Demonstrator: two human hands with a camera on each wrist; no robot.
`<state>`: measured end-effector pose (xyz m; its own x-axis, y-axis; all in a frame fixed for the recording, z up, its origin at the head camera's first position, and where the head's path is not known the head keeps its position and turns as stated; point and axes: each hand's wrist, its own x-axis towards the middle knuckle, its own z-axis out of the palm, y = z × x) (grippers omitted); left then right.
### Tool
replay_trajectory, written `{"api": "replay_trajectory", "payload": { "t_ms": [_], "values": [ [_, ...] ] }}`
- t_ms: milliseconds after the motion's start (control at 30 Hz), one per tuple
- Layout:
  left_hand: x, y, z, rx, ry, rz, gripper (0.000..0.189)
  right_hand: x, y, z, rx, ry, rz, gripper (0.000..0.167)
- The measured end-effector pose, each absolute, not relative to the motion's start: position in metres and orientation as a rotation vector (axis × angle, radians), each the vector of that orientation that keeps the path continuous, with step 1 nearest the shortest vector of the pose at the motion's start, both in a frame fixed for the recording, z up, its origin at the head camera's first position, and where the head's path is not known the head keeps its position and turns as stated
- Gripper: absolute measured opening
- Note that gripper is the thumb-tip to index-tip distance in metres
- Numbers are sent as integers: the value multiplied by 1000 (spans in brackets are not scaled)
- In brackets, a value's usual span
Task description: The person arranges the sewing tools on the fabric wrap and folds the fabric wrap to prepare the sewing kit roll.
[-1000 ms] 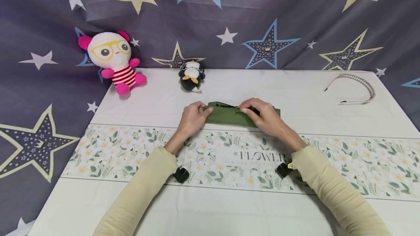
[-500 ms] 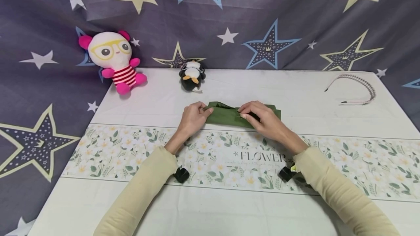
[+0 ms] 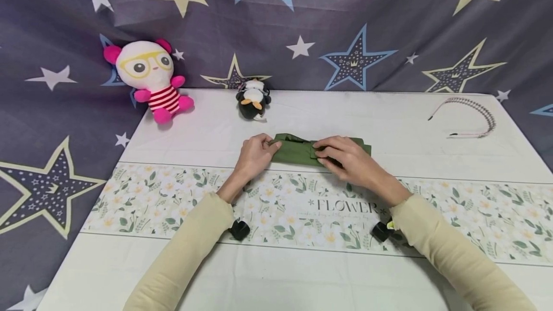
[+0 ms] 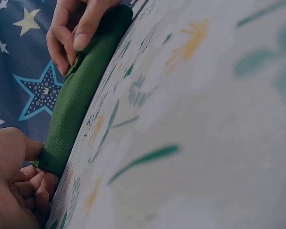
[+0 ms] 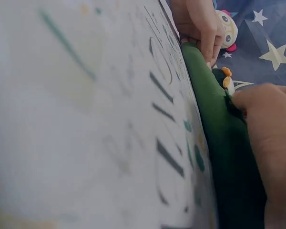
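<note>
A dark green folded cloth bundle (image 3: 291, 152) lies across the table, just behind the floral band, with a loose gap along its top edge. My left hand (image 3: 256, 157) pinches its left end, thumb on the near side. At its middle, my right hand (image 3: 349, 158) pinches a short green tab (image 3: 314, 149) against the front of the bundle. In the left wrist view, the green cloth (image 4: 78, 102) runs as a rounded roll between both hands. The right wrist view shows the right thumb and fingers at the cloth's upper edge; part of the tab is hidden.
A pink-and-white plush panda (image 3: 153, 78) sits at the back left. Beside it lies a small penguin plush (image 3: 252, 101). A headband (image 3: 486, 114) rests at the back right. A star-patterned curtain (image 3: 298, 28) hangs behind the table (image 3: 276, 277).
My right hand has shifted slightly toward me and right, its fingers moving down over the tab; the small stud seen earlier is covered. The left hand keeps its place.
</note>
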<state>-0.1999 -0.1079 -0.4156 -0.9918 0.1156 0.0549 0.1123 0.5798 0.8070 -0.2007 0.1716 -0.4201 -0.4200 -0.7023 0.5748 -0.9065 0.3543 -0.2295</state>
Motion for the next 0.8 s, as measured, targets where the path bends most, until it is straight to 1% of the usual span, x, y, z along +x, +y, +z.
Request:
{"api": "replay_trajectory", "payload": {
  "t_ms": [167, 300, 433, 667, 800],
  "values": [
    [-200, -108, -416, 194, 2782, 1429, 25, -193, 173, -412, 1460, -2224, 489, 25],
    [-199, -108, -414, 186, 2783, 1418, 25, -188, 172, -407, 1450, -2226, 271, 36],
    [-199, -108, -413, 190, 2784, 1412, 25, -183, 173, -404, 1415, -2270, 153, 49],
    [-201, -107, -415, 189, 2790, 1411, 24, -179, 166, -398, 1347, -2328, -43, 47],
    [-201, -106, -415, 195, 2784, 1417, 23, -180, 163, -397, 1324, -2345, -54, 47]
  ]
}}
